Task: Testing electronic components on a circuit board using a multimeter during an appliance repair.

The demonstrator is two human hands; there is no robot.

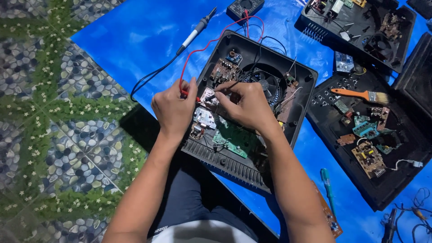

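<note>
An opened black appliance case [292,130] lies in front of me with circuit boards, a green board [231,140] and a round fan [266,83] inside. My left hand [173,108] pinches a red test probe [185,93] whose red lead [204,45] runs up to a multimeter [244,6] at the top. My right hand [245,104] grips a black test probe [220,92] against a small board beside the red one. Both tips meet near the case's middle, partly hidden by my fingers.
A soldering iron [195,30] lies on the blue tarp [135,31] at upper left. Right of me sit other open black cases with boards, an orange-handled brush [360,94], a teal screwdriver [327,184] and a loose brown board [330,216]. Pebble-patterned floor [54,112] lies left.
</note>
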